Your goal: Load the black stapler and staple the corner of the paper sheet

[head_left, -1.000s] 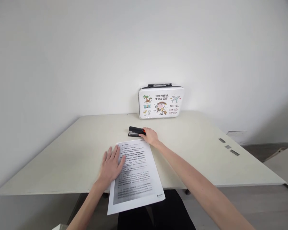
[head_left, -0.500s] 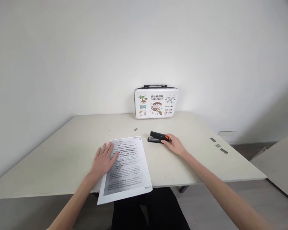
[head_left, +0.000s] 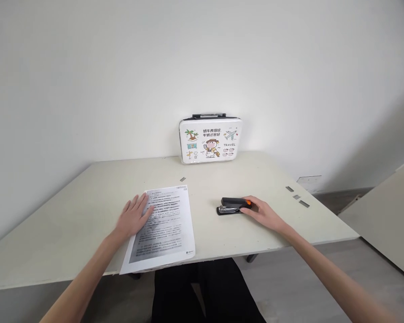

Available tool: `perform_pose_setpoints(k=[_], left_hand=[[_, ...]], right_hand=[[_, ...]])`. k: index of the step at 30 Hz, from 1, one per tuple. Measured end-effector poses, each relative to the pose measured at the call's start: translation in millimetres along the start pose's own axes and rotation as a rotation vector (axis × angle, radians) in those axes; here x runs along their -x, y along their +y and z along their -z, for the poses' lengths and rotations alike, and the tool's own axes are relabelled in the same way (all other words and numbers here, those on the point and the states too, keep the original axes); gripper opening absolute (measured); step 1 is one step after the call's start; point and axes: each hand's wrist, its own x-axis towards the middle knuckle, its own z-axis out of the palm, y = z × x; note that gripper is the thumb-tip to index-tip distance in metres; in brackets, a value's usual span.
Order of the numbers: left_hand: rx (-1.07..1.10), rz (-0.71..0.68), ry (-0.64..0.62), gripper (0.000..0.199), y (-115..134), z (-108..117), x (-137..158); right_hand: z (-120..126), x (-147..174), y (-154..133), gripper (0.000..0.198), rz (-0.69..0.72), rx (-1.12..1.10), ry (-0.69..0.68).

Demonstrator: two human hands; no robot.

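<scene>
A printed sheet of paper lies on the table, its near end reaching over the front edge. My left hand rests flat on the sheet's left side with fingers spread. To the right of the paper, a black stapler with an orange mark sits on the tabletop, its front pointing left. My right hand grips the stapler's rear end between thumb and fingers. A gap of bare table separates the stapler from the paper.
A white case with cartoon pictures and a black handle stands against the wall at the back. Some staple strips lie at the right side of the table; another small strip is beyond the paper.
My right hand has drawn the stapler rightward and slightly nearer, away from the paper. My left hand stays flat on the sheet. The view has shifted a little.
</scene>
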Motion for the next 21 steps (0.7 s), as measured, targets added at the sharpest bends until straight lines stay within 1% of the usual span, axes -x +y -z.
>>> perform_pose_setpoints(k=[7, 11, 16, 21], left_hand=[[0.019, -0.072, -0.026, 0.083, -16, 1, 0], [0.011, -0.086, -0.005, 0.082, -24, 2, 1], [-0.015, -0.064, 0.019, 0.079, -31, 1, 3], [-0.023, -0.055, 0.007, 0.078, -30, 5, 3]], right_hand=[[1, 3, 0, 0.04, -0.02, 0.032, 0.033], [2, 3, 2, 0.039, -0.029, 0.063, 0.06], [2, 5, 5, 0.04, -0.043, 0.068, 0.07], [2, 5, 7, 0.039, -0.033, 0.048, 0.065]])
